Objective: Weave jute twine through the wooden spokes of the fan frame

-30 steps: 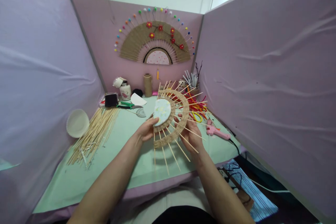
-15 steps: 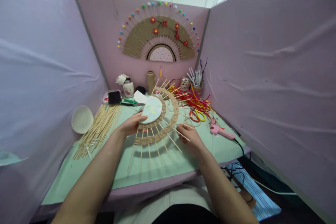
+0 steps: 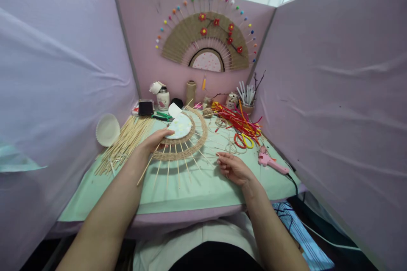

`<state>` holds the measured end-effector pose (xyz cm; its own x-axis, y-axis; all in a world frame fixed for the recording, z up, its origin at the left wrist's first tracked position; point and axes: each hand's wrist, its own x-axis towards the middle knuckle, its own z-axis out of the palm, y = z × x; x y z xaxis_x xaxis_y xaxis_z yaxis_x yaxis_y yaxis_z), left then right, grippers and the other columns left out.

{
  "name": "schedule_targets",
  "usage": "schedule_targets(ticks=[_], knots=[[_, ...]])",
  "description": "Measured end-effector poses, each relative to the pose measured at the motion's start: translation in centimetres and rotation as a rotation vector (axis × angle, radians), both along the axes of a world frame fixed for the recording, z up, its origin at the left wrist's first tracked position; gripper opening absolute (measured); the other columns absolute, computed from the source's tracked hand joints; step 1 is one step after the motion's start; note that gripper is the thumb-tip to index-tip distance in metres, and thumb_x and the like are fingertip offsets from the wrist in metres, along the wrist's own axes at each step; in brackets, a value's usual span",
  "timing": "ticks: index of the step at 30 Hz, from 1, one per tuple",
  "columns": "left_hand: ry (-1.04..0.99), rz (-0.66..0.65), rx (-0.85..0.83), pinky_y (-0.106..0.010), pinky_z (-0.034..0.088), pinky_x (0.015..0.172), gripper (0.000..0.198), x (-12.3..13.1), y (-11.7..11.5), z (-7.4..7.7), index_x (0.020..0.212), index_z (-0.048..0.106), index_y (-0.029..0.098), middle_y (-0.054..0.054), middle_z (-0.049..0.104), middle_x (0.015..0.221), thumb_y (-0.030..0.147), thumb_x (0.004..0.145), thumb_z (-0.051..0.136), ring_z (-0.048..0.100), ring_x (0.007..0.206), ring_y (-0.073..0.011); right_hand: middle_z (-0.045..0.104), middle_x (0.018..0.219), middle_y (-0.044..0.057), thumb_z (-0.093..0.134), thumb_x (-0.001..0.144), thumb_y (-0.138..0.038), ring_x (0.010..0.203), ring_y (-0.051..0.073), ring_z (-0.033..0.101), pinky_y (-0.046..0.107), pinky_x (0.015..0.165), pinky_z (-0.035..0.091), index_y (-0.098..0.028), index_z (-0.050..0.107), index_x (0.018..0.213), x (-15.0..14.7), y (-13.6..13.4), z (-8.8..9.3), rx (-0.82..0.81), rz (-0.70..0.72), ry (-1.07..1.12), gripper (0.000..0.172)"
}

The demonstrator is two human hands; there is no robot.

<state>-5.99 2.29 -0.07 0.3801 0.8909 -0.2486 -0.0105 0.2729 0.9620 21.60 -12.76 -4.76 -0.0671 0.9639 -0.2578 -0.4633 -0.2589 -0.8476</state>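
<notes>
A half-round woven fan [image 3: 178, 151] tilts above the table, its thin sticks spreading out past a band of brown twine. Its middle is a pale patterned half disc [image 3: 181, 127]. My left hand [image 3: 158, 139] grips the fan at its left end, thumb on top of the half disc and fingers underneath. To the right of the stick ends, my right hand [image 3: 233, 167] is closed in a pinch. A thin strand that looks like twine runs between the fan and these fingertips.
Loose sticks [image 3: 127, 142] and a white paper bowl [image 3: 108, 130] lie left. Green-handled pliers [image 3: 162, 116] rest behind the fan. At right are scissors [image 3: 244, 140], red pipe cleaners [image 3: 237, 118] and a pink glue gun [image 3: 272, 162]. A finished fan [image 3: 184, 42] hangs on the back panel.
My right hand has drawn away from the fan's rim, outward to the right of the sticks. The fan, in my left hand, is lower and tilted flatter. The camera view has shifted.
</notes>
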Motion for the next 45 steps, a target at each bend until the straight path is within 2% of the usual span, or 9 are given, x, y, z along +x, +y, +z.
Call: schedule_targets(ticks=[3,9,13,17,20,24,31,39,45], knots=[[0.069,0.035,-0.017,-0.015,0.037,0.032,0.022,0.0,-0.3,0.3,0.092,0.062,0.016,0.001,0.064,0.062,0.018,0.071,0.069,0.053,0.040,-0.0091,0.063,0.069,0.000,0.081,0.059,-0.024,0.049,0.005,0.039,0.016,0.042,0.021,-0.019,0.057,0.093,0.4,0.0,0.3,0.070,-0.126,-0.026,0.042],[0.026,0.004,-0.070,-0.018,0.034,0.030,0.011,0.2,-0.7,0.7,0.083,0.063,0.015,0.000,0.063,0.056,0.019,0.074,0.067,0.051,0.036,-0.0101,0.064,0.070,-0.001,0.079,0.057,-0.028,0.046,0.005,0.036,0.020,0.042,0.022,-0.019,0.053,0.082,0.3,0.3,0.4,0.195,-0.388,-0.120,0.037],[-0.036,0.063,-0.175,-0.017,0.032,0.031,0.010,-0.1,-0.7,1.0,0.082,0.063,0.012,-0.002,0.061,0.052,0.021,0.080,0.061,0.049,0.035,-0.0094,0.061,0.065,-0.002,0.078,0.059,-0.031,0.045,0.006,0.033,0.021,0.043,0.021,-0.020,0.053,0.080,0.0,0.4,0.2,0.218,-0.435,-0.153,0.035],[-0.108,0.090,-0.222,-0.019,0.035,0.033,0.021,-0.4,-0.3,0.4,0.097,0.064,0.011,-0.001,0.063,0.054,0.021,0.079,0.063,0.051,0.036,-0.0101,0.060,0.065,-0.002,0.076,0.062,-0.036,0.047,0.007,0.037,0.022,0.044,0.023,-0.020,0.060,0.080,-0.1,0.4,0.1,0.246,-0.420,-0.317,0.029],[-0.179,-0.007,-0.155,-0.021,0.041,0.038,0.037,0.0,-0.4,-0.6,0.112,0.061,0.012,-0.003,0.068,0.063,0.020,0.075,0.065,0.056,0.042,-0.0126,0.061,0.066,-0.001,0.073,0.066,-0.038,0.053,0.010,0.044,0.024,0.050,0.031,-0.019,0.066,0.075,-0.3,0.2,0.3,0.306,-0.449,-0.499,0.022],[-0.202,-0.212,-0.088,-0.020,0.036,0.034,0.043,1.1,-1.6,-1.1,0.117,0.061,0.012,-0.005,0.069,0.066,0.018,0.075,0.065,0.054,0.040,-0.0115,0.061,0.068,0.001,0.070,0.070,-0.040,0.063,0.015,0.050,0.027,0.059,0.037,-0.019,0.067,0.071,-0.8,-0.1,0.7,0.392,-0.554,-0.608,0.021],[-0.194,-0.297,-0.082,-0.018,0.032,0.029,0.046,1.7,-2.0,-0.9,0.122,0.056,0.009,-0.005,0.068,0.064,0.018,0.078,0.061,0.055,0.038,-0.0113,0.055,0.061,-0.001,0.071,0.070,-0.044,0.054,0.011,0.042,0.026,0.052,0.033,-0.018,0.064,0.076,-0.6,0.0,0.5,0.321,-0.635,-0.525,0.028],[-0.186,-0.323,-0.070,-0.017,0.035,0.029,0.046,1.5,-1.4,-1.2,0.122,0.054,0.010,-0.006,0.069,0.066,0.017,0.077,0.062,0.057,0.039,-0.0116,0.054,0.063,-0.002,0.082,0.058,-0.036,0.049,0.007,0.040,0.019,0.039,0.025,-0.018,0.057,0.074,0.3,0.3,0.5,0.167,-0.456,-0.047,0.034],[-0.143,-0.254,-0.063,-0.016,0.037,0.030,0.038,1.5,-1.3,-1.0,0.113,0.057,0.008,-0.004,0.067,0.065,0.017,0.076,0.065,0.054,0.038,-0.0092,0.061,0.069,-0.001,0.083,0.053,-0.030,0.046,0.005,0.037,0.016,0.036,0.025,-0.020,0.056,0.076,1.9,0.1,0.9,0.108,-0.435,0.025,0.037]])
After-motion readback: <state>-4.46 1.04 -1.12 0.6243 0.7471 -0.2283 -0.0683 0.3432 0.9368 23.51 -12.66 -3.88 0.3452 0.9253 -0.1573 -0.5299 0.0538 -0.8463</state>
